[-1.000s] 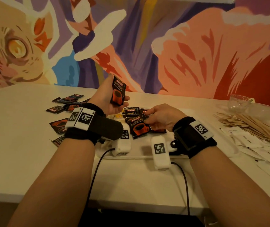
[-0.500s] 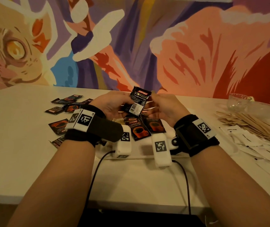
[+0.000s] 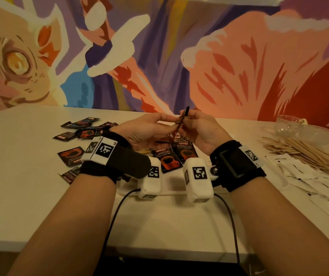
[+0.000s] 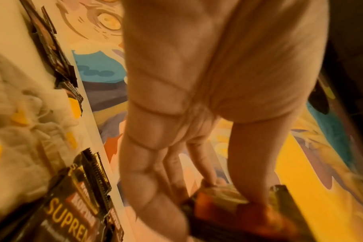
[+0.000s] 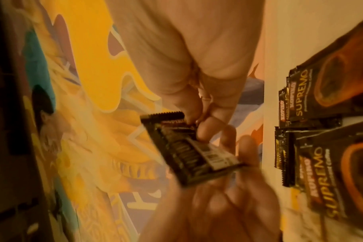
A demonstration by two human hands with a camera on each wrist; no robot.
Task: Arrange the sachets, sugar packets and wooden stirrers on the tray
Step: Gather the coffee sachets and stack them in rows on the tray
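Both hands meet above the white tray (image 3: 174, 191) and pinch one black coffee sachet (image 3: 182, 119) between them, seen edge-on in the head view. My left hand (image 3: 167, 122) holds it from the left, thumb and fingers on the sachet (image 4: 238, 211). My right hand (image 3: 188, 121) pinches the top corner of the same sachet (image 5: 189, 152). Several Supremo sachets (image 3: 167, 160) lie in overlapping rows on the tray below, shown again as a sachet row (image 5: 321, 147). Wooden stirrers (image 3: 309, 154) and white sugar packets (image 3: 319, 184) lie on the table at the right.
Loose coffee sachets (image 3: 80, 126) are scattered on the table left of the tray, with more loose ones (image 3: 71, 156) by my left wrist. Two glass bowls (image 3: 288, 124) stand at the back right. A painted wall runs behind the table. Cables hang over the front edge.
My left hand held the sachet up alone while my right hand touched sachets on the tray. The right hand rose to join it, and the sachet turned edge-on between both hands.
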